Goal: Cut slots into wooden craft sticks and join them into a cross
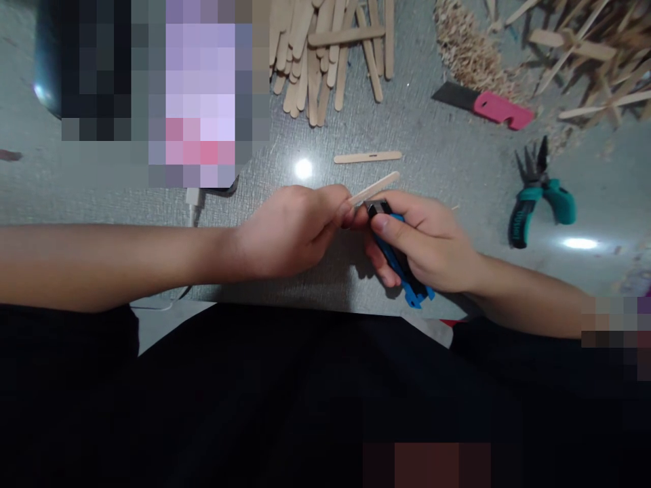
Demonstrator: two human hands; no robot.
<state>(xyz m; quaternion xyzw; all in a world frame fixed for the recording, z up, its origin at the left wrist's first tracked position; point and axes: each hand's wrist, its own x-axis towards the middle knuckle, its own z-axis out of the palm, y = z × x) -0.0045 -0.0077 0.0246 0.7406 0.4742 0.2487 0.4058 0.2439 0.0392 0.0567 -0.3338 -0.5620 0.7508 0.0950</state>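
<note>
Between the closed fingers of my left hand is a wooden craft stick, slanting up to the right. My right hand is closed around a blue and black utility knife, its thumb pressed near the knife's front end. That end lies close beside the stick; whether the blade touches the wood I cannot tell. Another craft stick, with a dark slit at its middle, lies on the table just beyond my hands.
Many craft sticks lie piled at the back. Wood shavings, a pink-handled blade and teal-handled pliers lie to the right, below crossed stick pieces. A white cable plug and a blurred-out device are at left.
</note>
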